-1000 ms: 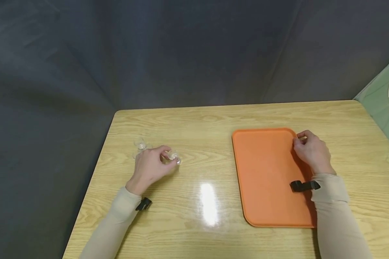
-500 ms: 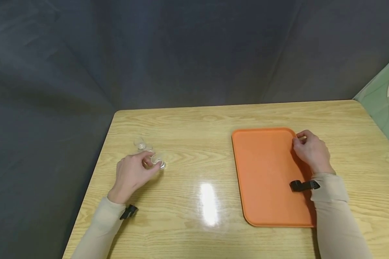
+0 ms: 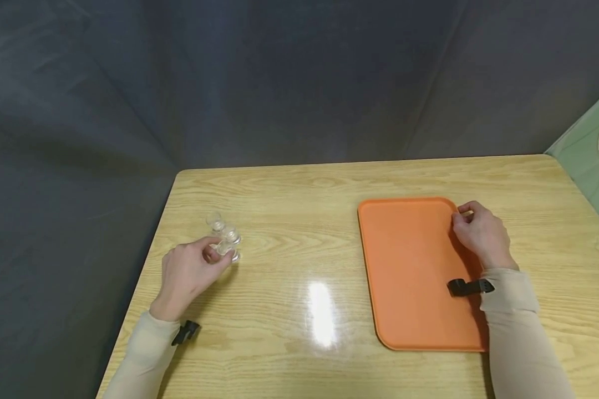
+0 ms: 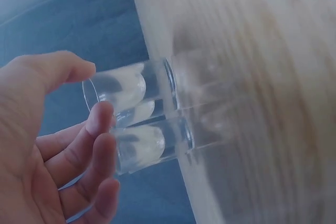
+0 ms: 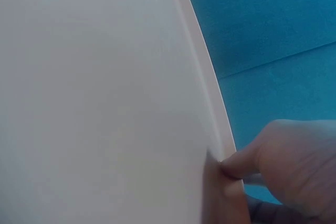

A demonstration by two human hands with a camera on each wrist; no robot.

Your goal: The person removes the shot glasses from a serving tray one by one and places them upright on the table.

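Observation:
My left hand (image 3: 187, 271) pinches a small clear shot glass (image 3: 225, 249) near its rim, between thumb and finger. It stands upright, its base at or very close to the tabletop. Right beside it is another clear glass (image 3: 232, 235), and a third glass (image 3: 214, 220) stands a little farther back. The left wrist view shows the held glass (image 4: 128, 87) close against a neighbouring glass (image 4: 152, 145). On the other side, my right hand (image 3: 483, 235) grips the far right rim of an orange rectangular tray (image 3: 414, 271); the right wrist view has the thumb (image 5: 241, 163) on that rim.
A light wood-grain table (image 3: 299, 221) carries everything, with a bright light reflection near its middle. Dark cloth (image 3: 299, 83) hangs behind the table and along its left side. A green panel (image 3: 594, 144) borders the right side.
My left hand has moved left and slightly toward me with the glass, bringing it beside the others. My right hand and the tray have stayed in place.

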